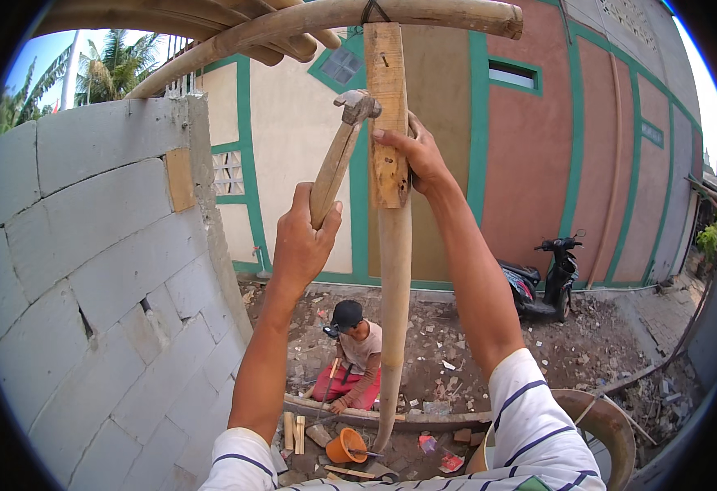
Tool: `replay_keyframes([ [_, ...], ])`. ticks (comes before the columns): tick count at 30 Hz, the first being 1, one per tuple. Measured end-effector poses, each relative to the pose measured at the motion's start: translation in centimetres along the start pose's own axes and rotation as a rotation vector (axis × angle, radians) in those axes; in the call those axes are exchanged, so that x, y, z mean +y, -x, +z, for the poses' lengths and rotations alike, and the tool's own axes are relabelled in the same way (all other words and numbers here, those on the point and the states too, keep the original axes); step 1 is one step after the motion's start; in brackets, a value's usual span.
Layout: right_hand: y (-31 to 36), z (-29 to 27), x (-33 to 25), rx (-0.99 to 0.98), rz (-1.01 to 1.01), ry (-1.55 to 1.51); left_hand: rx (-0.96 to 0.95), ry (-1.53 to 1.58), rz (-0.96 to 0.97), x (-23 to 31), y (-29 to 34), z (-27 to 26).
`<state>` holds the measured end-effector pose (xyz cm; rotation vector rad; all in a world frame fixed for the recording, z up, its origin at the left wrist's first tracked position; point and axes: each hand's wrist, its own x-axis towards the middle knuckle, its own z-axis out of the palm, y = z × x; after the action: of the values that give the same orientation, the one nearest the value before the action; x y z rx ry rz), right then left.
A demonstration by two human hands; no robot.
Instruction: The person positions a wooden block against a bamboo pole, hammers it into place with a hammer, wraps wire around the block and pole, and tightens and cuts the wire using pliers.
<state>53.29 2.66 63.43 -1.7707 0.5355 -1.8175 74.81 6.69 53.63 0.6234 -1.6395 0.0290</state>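
My left hand (303, 239) is wrapped round the wooden handle of a claw hammer (338, 159), raised in front of me. Its metal head is beside the left edge of a short wooden board (387, 98); whether they touch I cannot tell. My right hand (424, 155) grips this board from the right, thumb across its front and fingers behind. The board lies against an upright bamboo pole (394, 303). A nail (385, 60) sticks out near the board's top. Just above, a bamboo crosspiece (448, 15) runs across, with a dark tie round it.
A grey block wall (105, 237) rises on the left. Below, a person in a black cap (358, 352) crouches among rubble. An orange bucket (344, 446) and wood offcuts (295, 432) lie near the pole's foot. A round container (620, 421) and a parked scooter (556, 282) are at right.
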Motion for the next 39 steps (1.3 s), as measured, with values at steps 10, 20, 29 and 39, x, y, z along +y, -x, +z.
replay_keyframes([
  [10,0.0,-0.1,-0.1,-0.017,-0.013,0.020,-0.261,-0.844,0.784,-8.9,5.9,-2.3],
  [20,0.1,0.0,0.0,0.002,0.014,0.020,-0.148,-0.968,1.046,-6.9,-0.8,-2.9],
  [29,0.1,0.0,0.0,0.021,0.004,0.043,-0.108,-1.055,0.963,-5.7,-1.3,-4.0],
  [39,0.3,-0.2,-0.5,0.035,0.019,0.041,-0.323,0.047,-0.375,-1.6,6.1,-4.4],
])
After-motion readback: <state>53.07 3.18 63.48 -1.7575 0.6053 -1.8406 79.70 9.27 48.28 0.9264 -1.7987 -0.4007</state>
